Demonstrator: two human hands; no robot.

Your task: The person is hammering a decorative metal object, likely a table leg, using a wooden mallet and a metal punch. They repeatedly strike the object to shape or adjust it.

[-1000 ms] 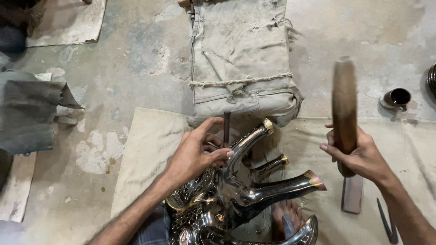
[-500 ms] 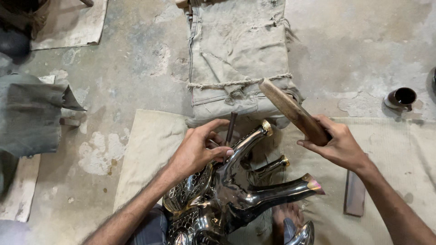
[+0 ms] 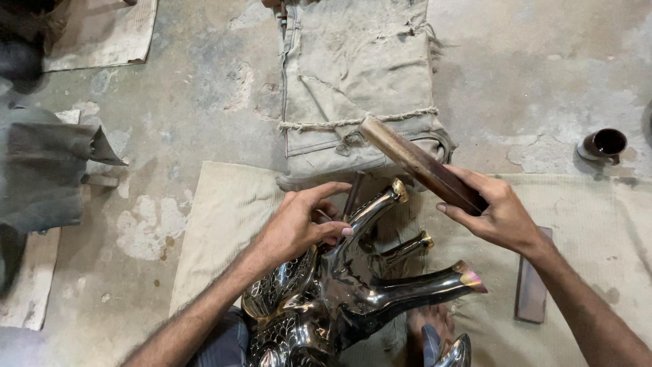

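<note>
We judge the metal animal figure point(image 3: 353, 299) under our left hand point(image 3: 299, 228) heavy, rigid and slick, best gripped by a leg, as that hand does, while our right hand point(image 3: 499, 217) clasps a wooden stick point(image 3: 418, 166)

Two bare hands show: the left hand point(image 3: 299, 228) at centre and the right hand point(image 3: 499, 217) right of centre. One wooden stick point(image 3: 421, 165) crosses the upper middle of the frame. One dark metal rod point(image 3: 352, 194) stands just below it. One polished metal animal figure point(image 3: 339, 299) fills the lower centre, with three brass-tipped legs visible. One small dark cup point(image 3: 603, 144) sits at the right edge. One flat dark bar point(image 3: 531, 289) lies at lower right. One folded canvas sack point(image 3: 360, 81) lies at top centre.
</note>
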